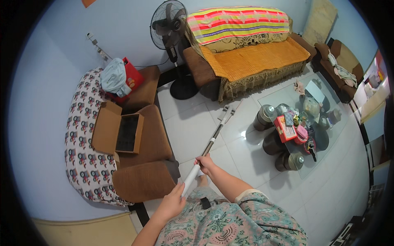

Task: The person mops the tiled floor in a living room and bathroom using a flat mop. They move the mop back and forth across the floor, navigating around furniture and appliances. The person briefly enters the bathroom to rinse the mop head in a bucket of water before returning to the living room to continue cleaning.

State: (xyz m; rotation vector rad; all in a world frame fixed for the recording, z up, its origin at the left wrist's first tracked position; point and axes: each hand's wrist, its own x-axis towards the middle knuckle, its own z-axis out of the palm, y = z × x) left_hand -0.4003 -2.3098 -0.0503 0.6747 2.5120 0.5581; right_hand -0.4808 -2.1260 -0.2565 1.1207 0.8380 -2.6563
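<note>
Both my hands grip a mop-like long pole that slants away from my body across the tiled floor. Lower down, my left hand is closed around its thick white grip. Farther up, just past that grip, my right hand is wrapped round the thin metallic shaft. White fittings sit at the pole's far end, low over the floor in front of the sofa. Their exact shape is too small to make out.
To the left, a brown armchair bears an open cardboard box. A black standing fan is beside the orange-covered sofa. At right stands a glass table with several items on it, stools along its edge.
</note>
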